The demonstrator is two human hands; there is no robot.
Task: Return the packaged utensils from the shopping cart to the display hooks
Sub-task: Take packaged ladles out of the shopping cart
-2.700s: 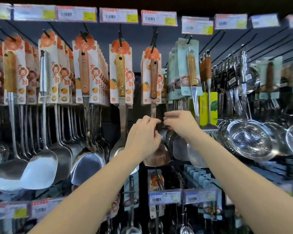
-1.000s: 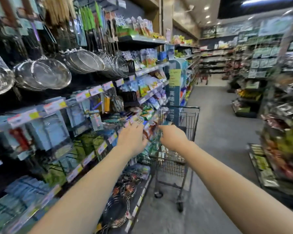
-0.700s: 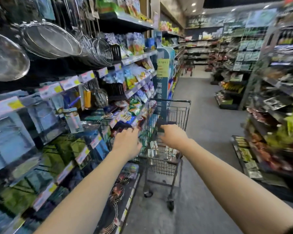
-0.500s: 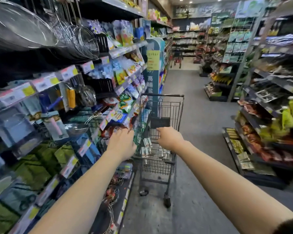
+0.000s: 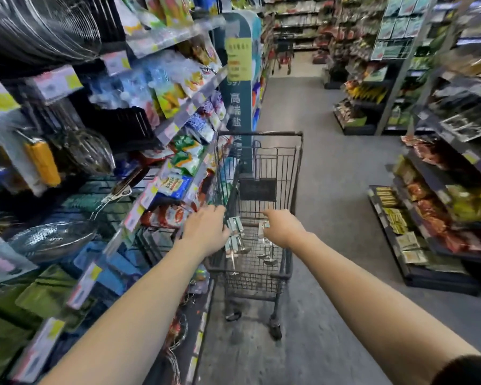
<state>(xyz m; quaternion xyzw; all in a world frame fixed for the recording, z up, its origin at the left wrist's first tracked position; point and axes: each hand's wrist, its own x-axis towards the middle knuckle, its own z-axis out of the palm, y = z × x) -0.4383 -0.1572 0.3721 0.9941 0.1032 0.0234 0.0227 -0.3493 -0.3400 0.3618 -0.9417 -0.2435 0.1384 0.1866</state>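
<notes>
Midway down a supermarket aisle, a person stretched both bare arms toward a dark wire shopping cart (image 5: 274,133) that stood dead ahead at 12 o'clock on the grey floor (image 5: 345,190). Inside, the packaged utensils (image 5: 234,237) lay on the mesh bottom of the basket. They were metal ladles or spoons on pale cards, too blurred to name exactly. One bunch sat toward the 9 o'clock side and a second bunch (image 5: 267,250) toward the 3 o'clock side.

The left hand (image 5: 206,232) hovered over the cart's near rim at its 9 o'clock corner. Its grip was wide, fingers reaching forward and holding nothing, just beside the nearer cards. The right hand (image 5: 283,227) hung above the basket's 3 o'clock side, its grip loose too, fingers pointing ahead with nothing in them. Whether its fingertips touched the card beneath could not be told.

Along the 9 o'clock side ran shelves (image 5: 178,118) crowded with bright packets and price tags, and a steel strainer (image 5: 53,238) showed low down among them. At 3 o'clock stood more stocked racks (image 5: 442,190).
</notes>
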